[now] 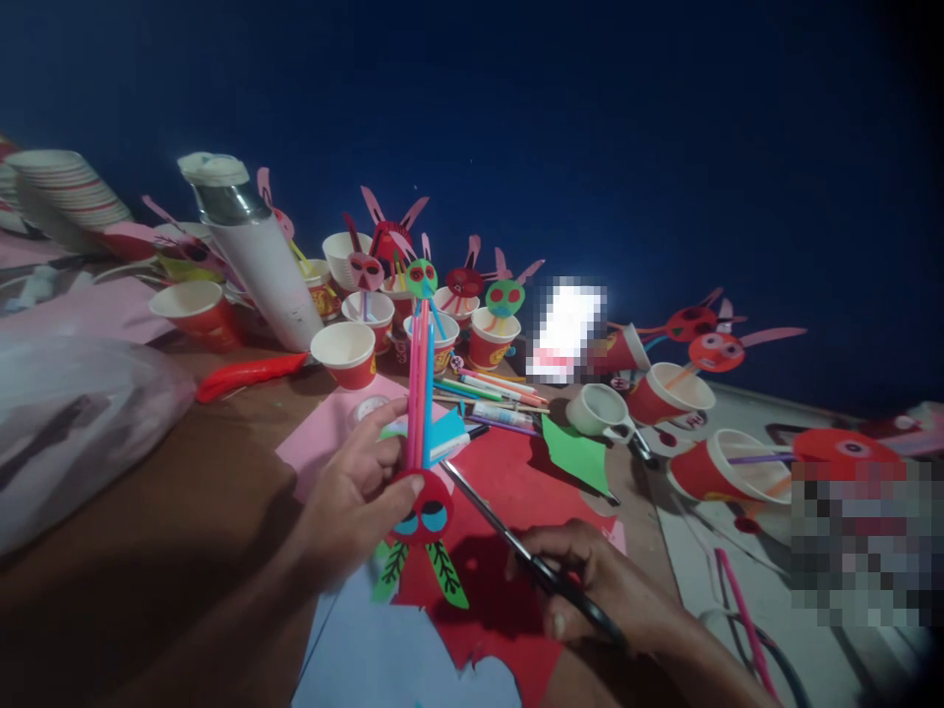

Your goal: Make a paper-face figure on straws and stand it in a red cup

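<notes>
My left hand (369, 482) is closed on a paper puppet: a round red paper face (434, 494) with blue-and-black eyes, green leaf-patterned ears and several drinking straws (420, 393). The straws, pink and blue, point away from me, and the ears hang toward me. In my right hand (582, 580) is a pair of scissors (501, 526) with black handles. Its blades reach toward the straws near the face; I cannot tell whether they touch. Beneath both hands lies red paper (516, 472), with a light blue sheet (390, 649) nearer me.
Paper cups (345, 346) with similar puppets stand along the back and right. A white flask (258, 256) leans at the left, near a plastic bag (81, 423). Markers (508, 388), a white mug (599, 411) and green paper (579, 454) lie beyond my hands.
</notes>
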